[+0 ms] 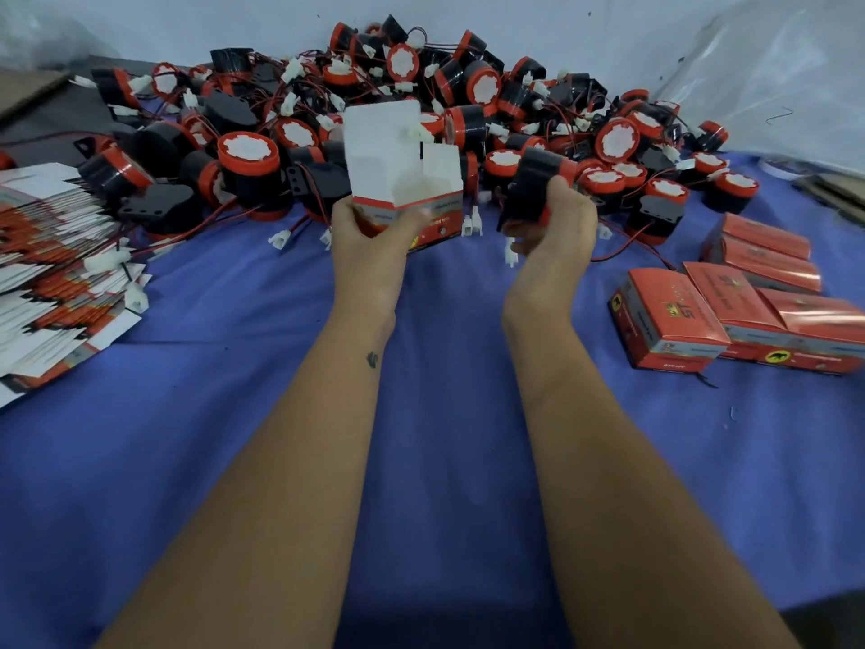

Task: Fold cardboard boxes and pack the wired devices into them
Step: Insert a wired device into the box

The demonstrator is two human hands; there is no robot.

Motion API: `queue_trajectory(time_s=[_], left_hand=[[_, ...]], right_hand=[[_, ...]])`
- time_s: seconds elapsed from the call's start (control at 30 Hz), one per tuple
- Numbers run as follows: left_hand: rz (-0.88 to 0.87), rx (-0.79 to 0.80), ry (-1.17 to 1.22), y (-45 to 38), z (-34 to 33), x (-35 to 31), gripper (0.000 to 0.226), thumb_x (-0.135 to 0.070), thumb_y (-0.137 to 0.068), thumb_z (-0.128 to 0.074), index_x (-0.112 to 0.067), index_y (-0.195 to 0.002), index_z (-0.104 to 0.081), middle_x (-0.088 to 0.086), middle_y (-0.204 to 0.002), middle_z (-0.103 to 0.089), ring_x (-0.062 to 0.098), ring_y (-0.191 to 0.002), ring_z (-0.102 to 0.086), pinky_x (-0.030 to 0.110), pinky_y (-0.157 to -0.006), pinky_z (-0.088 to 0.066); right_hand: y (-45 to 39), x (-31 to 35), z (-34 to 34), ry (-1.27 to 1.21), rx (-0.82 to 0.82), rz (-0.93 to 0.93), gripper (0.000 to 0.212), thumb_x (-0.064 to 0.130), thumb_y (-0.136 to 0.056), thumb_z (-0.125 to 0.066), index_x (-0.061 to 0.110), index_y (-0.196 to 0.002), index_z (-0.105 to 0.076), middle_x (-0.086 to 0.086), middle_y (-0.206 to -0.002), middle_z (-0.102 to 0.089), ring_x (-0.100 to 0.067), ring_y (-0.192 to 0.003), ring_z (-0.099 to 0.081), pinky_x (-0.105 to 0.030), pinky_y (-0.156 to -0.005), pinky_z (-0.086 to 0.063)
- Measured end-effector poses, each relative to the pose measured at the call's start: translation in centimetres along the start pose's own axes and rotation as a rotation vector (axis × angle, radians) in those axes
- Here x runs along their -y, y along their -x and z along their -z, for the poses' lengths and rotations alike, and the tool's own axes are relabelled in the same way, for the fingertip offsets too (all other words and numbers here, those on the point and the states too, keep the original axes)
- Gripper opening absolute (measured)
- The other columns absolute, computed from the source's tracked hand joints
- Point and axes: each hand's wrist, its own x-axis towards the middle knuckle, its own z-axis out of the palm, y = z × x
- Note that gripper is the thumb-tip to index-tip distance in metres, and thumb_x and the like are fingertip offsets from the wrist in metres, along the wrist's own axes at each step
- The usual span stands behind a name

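My left hand [370,241] grips an opened red-and-white cardboard box [402,171] by its lower part, with the white top flaps standing up. To its right, my right hand [552,227] holds a black-and-red wired device [533,180], fingers curled around its body. A white connector [510,255] dangles from that hand on thin wires. Box and device are side by side, a short gap apart, above the blue cloth [444,414].
A large heap of black-and-red wired devices [374,110] fills the far side of the cloth. Flat unfolded boxes [56,274] are stacked at the left. Several closed red boxes [749,311] lie at the right. A pale wall rises behind the heap.
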Motion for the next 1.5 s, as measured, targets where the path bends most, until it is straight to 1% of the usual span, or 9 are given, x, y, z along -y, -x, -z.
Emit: queue_trajectory(time_s=[0.1,0.2,0.33,0.53,0.9,1.07,1.2,1.37,1.5], left_hand=[[-0.104,0.072,-0.210,0.3,0.0,0.0,0.059,-0.025,-0.072,-0.087,-0.023,-0.119,-0.052,-0.009,-0.112,-0.062,0.001,-0.099,-0.060,0.011,-0.072,-0.050],[-0.175,0.129,-0.420,0.3,0.3,-0.1,0.057,-0.032,-0.070,-0.088,-0.028,-0.111,-0.049,-0.015,-0.105,-0.059,-0.001,-0.094,-0.057,0.014,-0.070,-0.049],[-0.209,0.184,-0.561,0.1,1.3,-0.1,0.055,-0.027,-0.074,-0.084,-0.028,-0.112,-0.043,-0.020,-0.097,-0.054,0.000,-0.092,-0.054,0.016,-0.070,-0.046],[-0.167,0.278,-0.545,-0.5,1.8,-0.2,0.050,-0.013,-0.080,-0.077,-0.037,-0.109,-0.044,-0.020,-0.100,-0.060,-0.007,-0.093,-0.058,0.012,-0.075,-0.050],[-0.161,0.314,-0.473,-0.4,1.9,0.0,0.062,-0.011,-0.077,-0.080,-0.031,-0.122,-0.043,-0.018,-0.108,-0.060,-0.010,-0.095,-0.060,0.014,-0.077,-0.052],[-0.181,0.264,-0.504,-0.3,1.5,-0.1,0.055,-0.009,-0.082,-0.073,-0.020,-0.127,-0.044,-0.016,-0.102,-0.057,0.005,-0.093,-0.058,0.018,-0.071,-0.049],[-0.149,0.216,-0.424,-0.5,1.4,0.0,0.055,-0.010,-0.077,-0.079,-0.025,-0.117,-0.045,-0.015,-0.102,-0.060,0.000,-0.092,-0.059,0.015,-0.071,-0.052],[-0.162,0.101,-0.202,-0.2,1.5,-1.0,0.050,0.000,-0.067,-0.069,-0.028,-0.105,-0.052,-0.007,-0.095,-0.062,0.004,-0.082,-0.060,0.022,-0.069,-0.054],[-0.029,0.116,0.256,-0.3,1.8,-2.5,0.047,-0.001,-0.060,-0.055,-0.012,-0.106,-0.062,0.007,-0.096,-0.064,0.020,-0.086,-0.062,0.038,-0.075,-0.054]], right_hand=[[-0.3,-0.4,0.2,0.113,-0.063,0.136,0.018,0.024,-0.096,-0.059,0.010,-0.105,-0.053,0.004,-0.090,-0.051,-0.006,-0.079,-0.048,-0.022,-0.075,-0.044],[-0.3,-1.0,0.6,0.575,-0.095,0.453,0.046,0.038,-0.084,-0.066,0.006,-0.117,-0.058,-0.003,-0.106,-0.055,-0.017,-0.098,-0.046,-0.032,-0.086,-0.042],[0.6,-1.4,-0.3,0.866,0.106,0.766,0.052,0.038,-0.077,-0.072,0.006,-0.117,-0.063,-0.009,-0.114,-0.061,-0.027,-0.107,-0.053,-0.036,-0.091,-0.041],[1.1,-1.9,-0.8,1.077,0.301,0.916,0.053,0.026,-0.077,-0.075,0.005,-0.125,-0.062,-0.011,-0.120,-0.063,-0.031,-0.112,-0.057,-0.035,-0.096,-0.035],[1.2,-2.1,-0.5,0.884,0.523,0.371,0.022,0.035,-0.095,-0.059,0.019,-0.111,-0.062,0.006,-0.096,-0.067,-0.017,-0.088,-0.060,-0.034,-0.077,-0.051],[1.0,-2.6,-0.7,0.998,0.585,0.528,0.022,0.024,-0.094,-0.058,0.009,-0.102,-0.072,-0.002,-0.102,-0.068,-0.022,-0.096,-0.059,-0.037,-0.092,-0.041],[1.0,-2.1,-0.8,0.871,0.375,0.584,0.019,0.019,-0.090,-0.056,0.008,-0.089,-0.072,-0.004,-0.101,-0.062,-0.017,-0.093,-0.051,-0.027,-0.082,-0.037],[0.2,-0.9,-0.5,0.447,0.094,0.104,0.021,0.013,-0.100,-0.048,0.007,-0.081,-0.055,-0.005,-0.078,-0.051,-0.010,-0.066,-0.042,-0.023,-0.064,-0.040],[-0.3,-0.3,-0.5,0.307,0.144,-0.146,0.027,0.023,-0.106,-0.041,0.014,-0.093,-0.062,-0.001,-0.085,-0.061,-0.015,-0.073,-0.054,-0.026,-0.068,-0.046]])
